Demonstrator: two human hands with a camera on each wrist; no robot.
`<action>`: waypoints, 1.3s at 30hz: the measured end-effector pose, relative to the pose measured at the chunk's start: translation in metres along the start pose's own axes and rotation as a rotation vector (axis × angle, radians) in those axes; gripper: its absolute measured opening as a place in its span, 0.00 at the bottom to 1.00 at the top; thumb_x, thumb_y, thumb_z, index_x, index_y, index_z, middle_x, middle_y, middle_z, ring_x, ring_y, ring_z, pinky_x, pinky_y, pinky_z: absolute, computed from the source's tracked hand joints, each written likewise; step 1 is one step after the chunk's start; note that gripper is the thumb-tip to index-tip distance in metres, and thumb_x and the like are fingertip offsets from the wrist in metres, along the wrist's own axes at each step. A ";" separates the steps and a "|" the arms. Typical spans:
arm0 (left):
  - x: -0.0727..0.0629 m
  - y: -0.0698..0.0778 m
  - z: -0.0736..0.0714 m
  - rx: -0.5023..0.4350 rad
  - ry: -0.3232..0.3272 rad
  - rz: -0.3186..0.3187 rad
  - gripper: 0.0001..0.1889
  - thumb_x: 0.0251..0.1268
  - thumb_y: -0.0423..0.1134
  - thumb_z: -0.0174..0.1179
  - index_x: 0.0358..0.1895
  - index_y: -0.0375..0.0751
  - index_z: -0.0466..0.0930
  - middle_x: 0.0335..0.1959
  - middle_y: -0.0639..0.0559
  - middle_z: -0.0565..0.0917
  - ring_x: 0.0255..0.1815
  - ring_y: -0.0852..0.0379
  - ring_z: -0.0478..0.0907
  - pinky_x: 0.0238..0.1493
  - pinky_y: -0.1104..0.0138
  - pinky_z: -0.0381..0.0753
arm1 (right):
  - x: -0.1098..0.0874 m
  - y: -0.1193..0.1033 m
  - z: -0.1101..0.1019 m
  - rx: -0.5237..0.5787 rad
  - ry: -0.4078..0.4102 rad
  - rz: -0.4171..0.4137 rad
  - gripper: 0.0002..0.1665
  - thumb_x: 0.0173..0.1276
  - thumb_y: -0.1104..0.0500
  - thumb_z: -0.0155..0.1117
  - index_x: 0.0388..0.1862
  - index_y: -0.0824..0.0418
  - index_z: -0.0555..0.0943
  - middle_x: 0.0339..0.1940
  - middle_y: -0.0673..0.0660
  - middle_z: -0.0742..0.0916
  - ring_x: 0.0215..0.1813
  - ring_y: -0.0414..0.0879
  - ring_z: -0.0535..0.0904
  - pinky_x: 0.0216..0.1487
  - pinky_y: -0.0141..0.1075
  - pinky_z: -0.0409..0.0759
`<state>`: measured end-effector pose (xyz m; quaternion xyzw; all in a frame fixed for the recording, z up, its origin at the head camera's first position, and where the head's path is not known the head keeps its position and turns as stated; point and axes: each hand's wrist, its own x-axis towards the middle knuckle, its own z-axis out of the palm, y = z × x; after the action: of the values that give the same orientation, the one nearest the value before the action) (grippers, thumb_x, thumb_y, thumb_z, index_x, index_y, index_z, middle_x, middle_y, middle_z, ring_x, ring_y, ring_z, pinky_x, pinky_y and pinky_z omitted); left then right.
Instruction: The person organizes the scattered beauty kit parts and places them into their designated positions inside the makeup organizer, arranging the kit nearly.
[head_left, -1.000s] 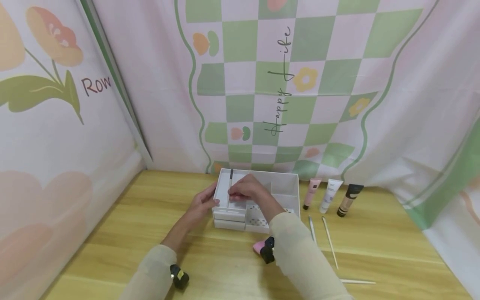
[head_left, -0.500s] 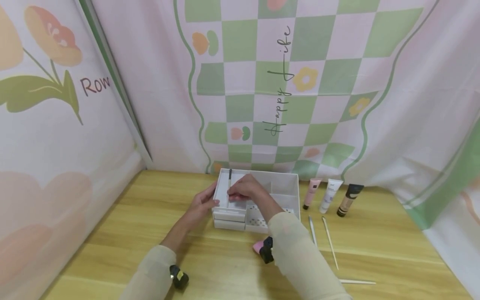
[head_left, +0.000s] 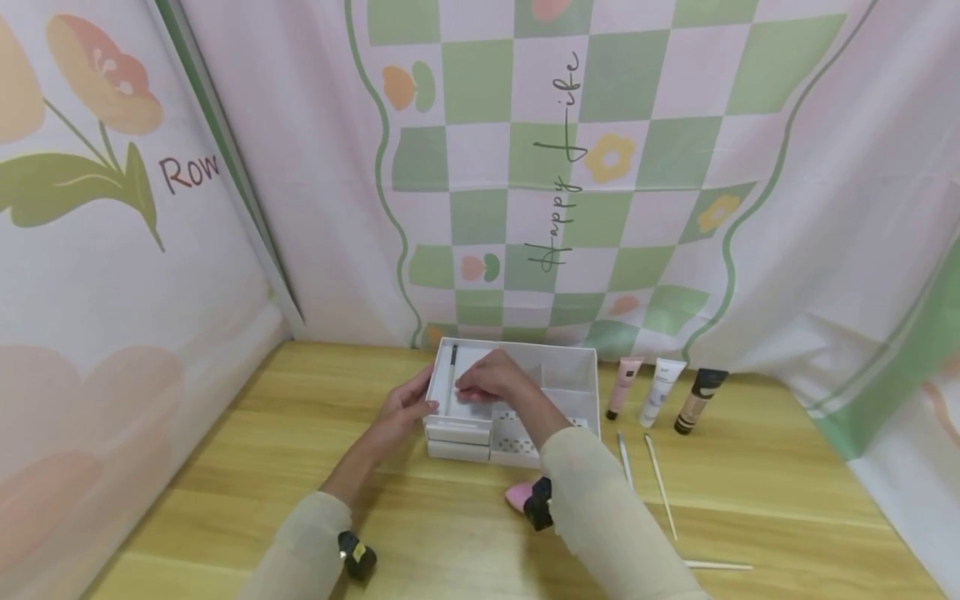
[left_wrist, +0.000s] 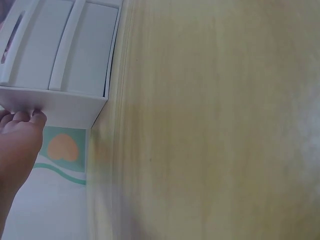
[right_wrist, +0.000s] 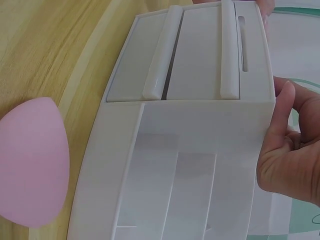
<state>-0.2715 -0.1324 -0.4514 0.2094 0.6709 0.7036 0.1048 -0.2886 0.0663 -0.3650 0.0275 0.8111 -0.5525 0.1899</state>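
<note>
A white desktop organizer [head_left: 570, 358] with two small drawers [head_left: 459, 442] stands on the table. In its upper left tray lies a slim white makeup brush [head_left: 452, 367] with a dark tip, pointing away. My right hand [head_left: 491, 379] is over the tray, its fingertips just right of the brush with a slight gap. In the right wrist view this right hand [right_wrist: 295, 145] shows thumb and forefinger extended and the other fingers bent, with nothing visible between them. My left hand [head_left: 401, 412] holds the organizer's left side; in the left wrist view the left hand's fingertips [left_wrist: 22, 116] press its wall.
Pink [head_left: 624, 387], white [head_left: 662, 392] and black-capped beige [head_left: 699, 400] tubes stand right of the organizer. Slim sticks, one a white stick [head_left: 660, 483], lie nearer on the table. A pink makeup sponge [right_wrist: 35, 162] sits in front of the organizer. Printed curtains close off the back and left.
The makeup brush has shifted left and dropped slightly in the tray, coming away from the right fingertips. Both hands stay almost where they were.
</note>
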 end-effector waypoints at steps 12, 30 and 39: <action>0.001 -0.002 -0.001 0.011 0.012 -0.011 0.38 0.70 0.28 0.52 0.81 0.33 0.47 0.85 0.41 0.49 0.86 0.46 0.46 0.84 0.59 0.50 | -0.004 0.000 -0.004 0.074 -0.030 -0.040 0.15 0.66 0.68 0.65 0.50 0.74 0.84 0.20 0.50 0.87 0.19 0.34 0.79 0.22 0.20 0.79; 0.001 0.000 0.001 0.048 0.033 -0.015 0.38 0.70 0.29 0.52 0.81 0.34 0.49 0.85 0.41 0.50 0.86 0.45 0.46 0.86 0.55 0.49 | -0.017 0.007 -0.019 0.027 -0.162 -0.140 0.21 0.73 0.63 0.59 0.62 0.70 0.78 0.50 0.65 0.90 0.34 0.39 0.87 0.40 0.30 0.90; 0.002 -0.002 0.000 0.048 0.048 -0.024 0.37 0.71 0.29 0.52 0.81 0.34 0.49 0.85 0.42 0.50 0.86 0.45 0.46 0.86 0.55 0.50 | -0.023 0.016 -0.034 -0.017 -0.157 -0.235 0.23 0.75 0.61 0.57 0.65 0.68 0.76 0.53 0.66 0.89 0.38 0.40 0.88 0.44 0.33 0.90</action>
<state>-0.2736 -0.1310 -0.4530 0.1868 0.6924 0.6908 0.0923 -0.2731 0.1073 -0.3608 -0.1126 0.7960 -0.5646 0.1871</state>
